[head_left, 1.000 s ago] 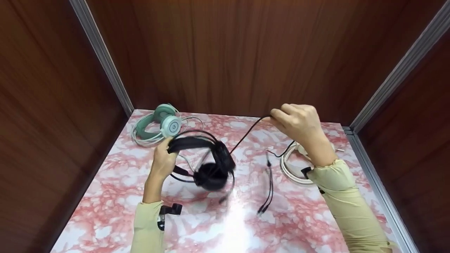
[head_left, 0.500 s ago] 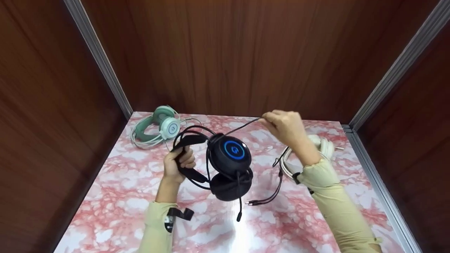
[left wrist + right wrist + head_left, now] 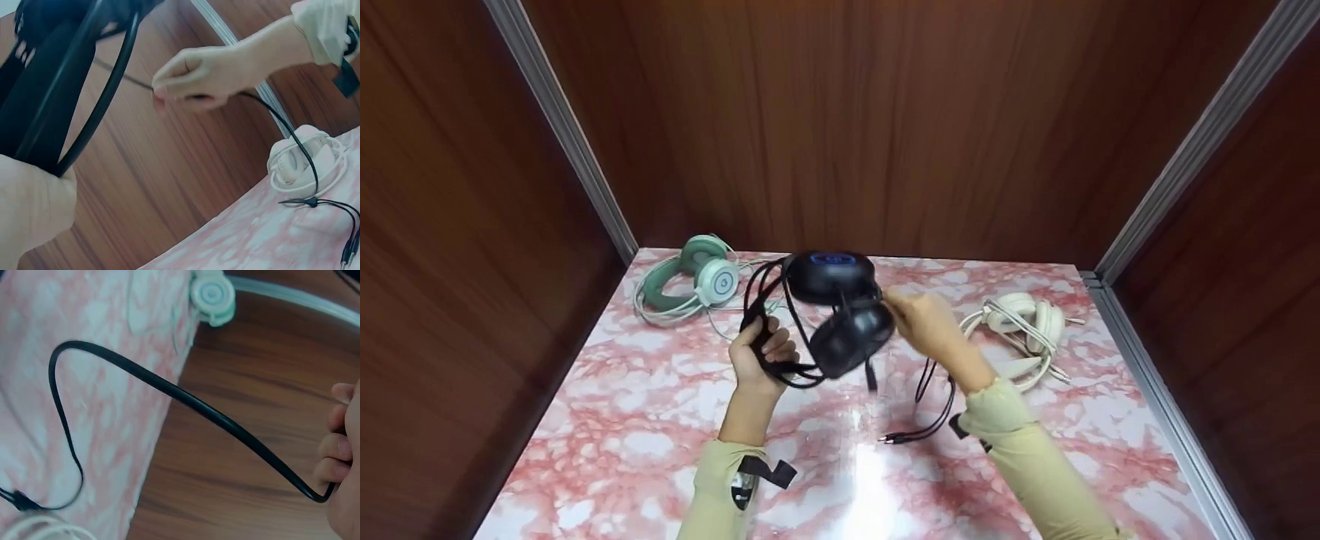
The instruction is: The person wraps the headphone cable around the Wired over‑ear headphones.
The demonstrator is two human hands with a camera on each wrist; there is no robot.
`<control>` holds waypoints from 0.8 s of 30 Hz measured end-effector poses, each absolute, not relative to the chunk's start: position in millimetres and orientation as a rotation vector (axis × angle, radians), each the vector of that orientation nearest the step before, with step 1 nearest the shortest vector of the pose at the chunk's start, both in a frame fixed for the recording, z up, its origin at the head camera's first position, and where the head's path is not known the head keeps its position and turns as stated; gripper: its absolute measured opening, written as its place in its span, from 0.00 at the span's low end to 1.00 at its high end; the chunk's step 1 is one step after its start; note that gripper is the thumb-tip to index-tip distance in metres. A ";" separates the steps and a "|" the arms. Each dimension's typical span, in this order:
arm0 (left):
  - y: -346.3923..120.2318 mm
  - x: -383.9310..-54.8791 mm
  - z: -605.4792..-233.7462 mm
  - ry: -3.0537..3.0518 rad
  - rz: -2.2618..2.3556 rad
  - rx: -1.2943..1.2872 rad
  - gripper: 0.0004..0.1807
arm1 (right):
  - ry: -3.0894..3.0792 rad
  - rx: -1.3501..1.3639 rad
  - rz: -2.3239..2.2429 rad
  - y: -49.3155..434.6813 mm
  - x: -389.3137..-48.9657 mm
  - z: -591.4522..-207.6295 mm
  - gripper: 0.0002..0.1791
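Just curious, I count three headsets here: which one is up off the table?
The black headset: the left hand grips its headband in the air. The green one and the white one lie on the table.

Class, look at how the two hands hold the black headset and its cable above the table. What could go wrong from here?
1. The right hand pinches the black cable; a pull might strain it where it joins the black headset.
2. The dangling plugs may snag the white headset lying nearby.
3. The left hand grips only the headband, so the earcups could swing.
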State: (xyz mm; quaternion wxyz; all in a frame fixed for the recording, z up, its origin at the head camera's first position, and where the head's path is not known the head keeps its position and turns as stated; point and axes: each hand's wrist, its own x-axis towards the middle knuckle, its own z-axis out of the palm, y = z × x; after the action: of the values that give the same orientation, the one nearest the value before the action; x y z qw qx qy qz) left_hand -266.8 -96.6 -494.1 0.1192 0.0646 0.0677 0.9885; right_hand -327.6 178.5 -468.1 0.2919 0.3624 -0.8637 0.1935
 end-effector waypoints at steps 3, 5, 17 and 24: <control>-95.3 -270.0 -495.2 0.193 3.015 -0.085 0.21 | -2.365 0.950 0.529 172.9 -317.0 -479.4 0.05; -94.6 -272.3 -497.3 0.184 3.084 -0.296 0.22 | -2.410 0.948 0.545 169.4 -309.4 -486.0 0.03; -112.9 -279.9 -518.0 0.004 3.207 -0.990 0.17 | -2.557 1.033 0.495 167.1 -265.4 -498.2 0.07; -137.8 -287.1 -522.3 0.041 3.394 -1.061 0.14 | -2.523 1.065 0.415 183.6 -248.1 -473.8 0.07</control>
State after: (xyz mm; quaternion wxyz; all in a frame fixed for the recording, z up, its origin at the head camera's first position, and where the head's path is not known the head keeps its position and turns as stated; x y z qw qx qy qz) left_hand -287.1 -137.8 -522.3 -0.2059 -0.2920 0.0113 0.9339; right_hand -248.1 183.6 -473.8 0.1848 0.3779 -0.8952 0.1472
